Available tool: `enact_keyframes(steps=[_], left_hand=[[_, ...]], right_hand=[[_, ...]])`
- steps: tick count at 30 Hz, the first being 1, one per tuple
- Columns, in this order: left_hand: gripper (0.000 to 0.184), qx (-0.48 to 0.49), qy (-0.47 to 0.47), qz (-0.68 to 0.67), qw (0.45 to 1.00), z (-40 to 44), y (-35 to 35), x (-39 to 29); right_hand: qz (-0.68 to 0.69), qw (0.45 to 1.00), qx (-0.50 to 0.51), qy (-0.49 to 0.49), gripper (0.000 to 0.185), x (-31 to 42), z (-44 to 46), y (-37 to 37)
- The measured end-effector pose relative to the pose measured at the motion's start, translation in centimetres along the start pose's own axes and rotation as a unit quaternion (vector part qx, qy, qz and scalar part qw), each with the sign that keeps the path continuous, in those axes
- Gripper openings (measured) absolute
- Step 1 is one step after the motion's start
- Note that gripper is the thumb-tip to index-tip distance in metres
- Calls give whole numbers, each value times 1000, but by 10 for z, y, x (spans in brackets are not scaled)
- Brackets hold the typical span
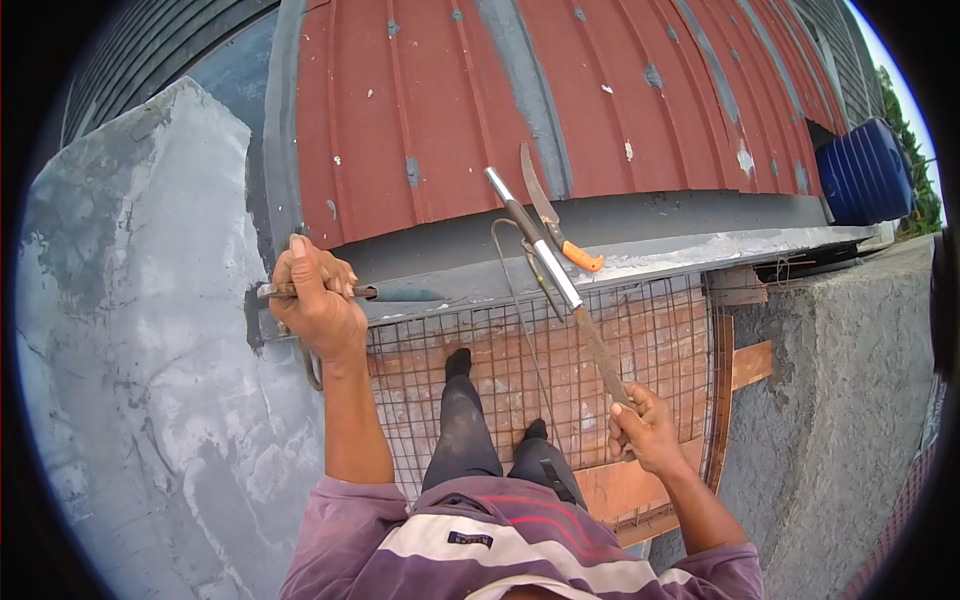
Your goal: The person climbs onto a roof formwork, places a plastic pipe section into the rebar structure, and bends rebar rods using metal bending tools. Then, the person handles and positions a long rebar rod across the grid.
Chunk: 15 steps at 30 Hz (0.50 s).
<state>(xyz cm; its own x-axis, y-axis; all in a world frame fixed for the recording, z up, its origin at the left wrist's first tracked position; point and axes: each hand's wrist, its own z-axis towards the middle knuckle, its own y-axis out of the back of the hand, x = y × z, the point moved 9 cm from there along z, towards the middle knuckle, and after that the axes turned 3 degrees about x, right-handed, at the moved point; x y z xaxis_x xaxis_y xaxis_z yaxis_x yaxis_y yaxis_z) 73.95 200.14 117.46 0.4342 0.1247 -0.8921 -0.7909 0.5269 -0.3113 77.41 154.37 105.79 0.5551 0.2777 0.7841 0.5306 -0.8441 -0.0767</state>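
My left hand [318, 300] is closed, thumb up, around a slim tool with a blue-green handle [405, 295]. Its metal end sticks out on the other side of the fist; the middle is hidden by my fingers. My right hand [645, 432] grips the end of a long tool's flat, rusty blade [598, 350]. The tool's far part is a silver handle [557, 272] with a dark brown band, pointing up toward the roof. Behind it, a curved knife or saw with an orange handle [582, 256] lies on the concrete ledge. A thin bent rod [512, 285] hangs beside it.
My feet stand on a steel bar mesh [640, 340] over wooden boards [625, 490]. Beyond the ledge [700, 255] rises a red metal roof [440, 110]. A grey plastered wall [170, 330] stands left and a rough concrete wall [845, 370] right. A blue barrel [865, 172] is at far right.
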Motion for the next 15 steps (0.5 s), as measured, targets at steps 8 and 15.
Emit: enact_keyframes(steps=[8,15], left_hand=[[57,-166,86,-25,982,54,100,24],[59,-200,122,-45,971,87,163,41]], right_hand=[[61,996,-1,63,21,-54,262,-132],[46,996,-45,64,26,-68,384,-187]])
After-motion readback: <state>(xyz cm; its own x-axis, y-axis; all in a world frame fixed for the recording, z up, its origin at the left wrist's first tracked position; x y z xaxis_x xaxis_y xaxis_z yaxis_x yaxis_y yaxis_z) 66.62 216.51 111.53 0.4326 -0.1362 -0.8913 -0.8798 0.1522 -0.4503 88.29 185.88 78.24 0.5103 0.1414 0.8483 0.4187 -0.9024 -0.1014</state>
